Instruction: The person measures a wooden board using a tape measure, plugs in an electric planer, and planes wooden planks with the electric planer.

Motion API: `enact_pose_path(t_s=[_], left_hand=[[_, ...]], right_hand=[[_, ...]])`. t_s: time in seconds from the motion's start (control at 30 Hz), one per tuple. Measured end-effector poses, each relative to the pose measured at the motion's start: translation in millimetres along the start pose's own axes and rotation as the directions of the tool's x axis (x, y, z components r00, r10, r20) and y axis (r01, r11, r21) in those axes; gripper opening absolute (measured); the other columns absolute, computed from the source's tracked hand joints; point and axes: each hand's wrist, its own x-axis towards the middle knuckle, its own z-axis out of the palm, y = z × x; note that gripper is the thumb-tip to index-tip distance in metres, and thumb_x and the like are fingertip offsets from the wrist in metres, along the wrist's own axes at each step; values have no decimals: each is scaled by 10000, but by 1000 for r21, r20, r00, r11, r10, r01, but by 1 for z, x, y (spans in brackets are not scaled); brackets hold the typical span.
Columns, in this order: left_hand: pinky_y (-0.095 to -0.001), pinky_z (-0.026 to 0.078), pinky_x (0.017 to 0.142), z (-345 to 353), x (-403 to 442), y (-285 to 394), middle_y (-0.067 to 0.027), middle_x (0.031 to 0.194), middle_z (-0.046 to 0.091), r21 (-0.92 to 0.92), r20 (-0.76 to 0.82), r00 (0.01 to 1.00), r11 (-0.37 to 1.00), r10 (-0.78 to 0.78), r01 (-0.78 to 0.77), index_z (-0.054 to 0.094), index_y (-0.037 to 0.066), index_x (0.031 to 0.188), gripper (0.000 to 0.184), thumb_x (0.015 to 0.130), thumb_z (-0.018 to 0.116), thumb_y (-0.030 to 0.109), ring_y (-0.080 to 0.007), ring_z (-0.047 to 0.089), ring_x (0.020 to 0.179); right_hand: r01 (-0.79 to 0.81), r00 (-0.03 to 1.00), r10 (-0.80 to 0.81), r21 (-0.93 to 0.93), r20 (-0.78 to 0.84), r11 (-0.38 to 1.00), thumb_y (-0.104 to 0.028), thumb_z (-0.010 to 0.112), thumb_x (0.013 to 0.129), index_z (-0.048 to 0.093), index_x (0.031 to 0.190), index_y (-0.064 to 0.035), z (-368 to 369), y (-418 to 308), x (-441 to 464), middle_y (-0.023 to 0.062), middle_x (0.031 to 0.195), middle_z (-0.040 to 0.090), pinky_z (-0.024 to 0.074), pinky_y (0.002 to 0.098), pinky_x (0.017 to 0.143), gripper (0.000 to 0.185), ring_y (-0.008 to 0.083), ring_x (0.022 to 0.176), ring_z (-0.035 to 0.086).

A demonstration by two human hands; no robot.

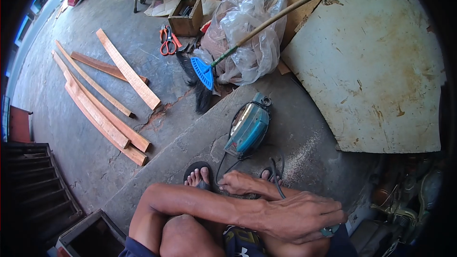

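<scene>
A teal electric planer (250, 126) lies on the concrete floor in front of my feet, its power cord (218, 166) looping down toward me. My right hand (234, 182) is low between my feet, its fingers closed on the cord. Crossing over my right forearm, my left hand (304, 216) rests near my right knee. Its fingers are curled round a small green thing (328, 231), mostly hidden, whose kind I cannot make out. Pale wood shavings (303, 157) are scattered right of the planer.
Several wood strips (128, 69) lie at left. Pliers (170, 43) sit beside a wooden box (185, 16). A blue-headed broom (204, 72) leans across a clear plastic bag (250, 33). A worn board (371, 66) stands at right, machine parts (407, 195) below it. A slatted frame (38, 181) is at lower left.
</scene>
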Motion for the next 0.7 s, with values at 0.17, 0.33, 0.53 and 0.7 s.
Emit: enact_pose_path(t_s=[0.17,0.33,0.53,0.7], left_hand=[[-458,487,714,-10,3,9,-193,960,501,29,20,1000,1000,-4,4,509,-49,1101,432,757,683,147,-375,588,853],[-441,487,723,-12,8,23,-173,943,496,75,36,989,987,141,-144,531,-48,1163,447,783,667,143,-337,574,822],[-439,516,809,-23,-2,12,-186,996,572,54,-19,1000,999,1,0,501,-23,1362,548,859,657,126,-361,614,912],[-343,556,846,-42,23,5,-112,1075,638,-96,12,780,775,-626,624,420,26,1469,599,955,712,120,-181,674,999]], right_hand=[[407,892,-251,428,-376,807,-138,675,953,721,1122,-25,-105,-94,-34,134,1034,696,527,350,806,208,190,946,669],[-306,29,1,-8,-1000,952,-188,561,1043,691,1192,-7,-160,-65,-92,136,905,651,515,393,659,268,250,757,647],[-960,197,641,-12,-742,281,-203,633,989,644,1271,-30,-84,-15,-197,217,1044,668,530,482,800,331,390,923,682],[-755,172,573,267,-801,600,-201,685,960,617,1316,-27,-38,-68,-289,201,1137,671,526,428,855,402,318,1004,672]])
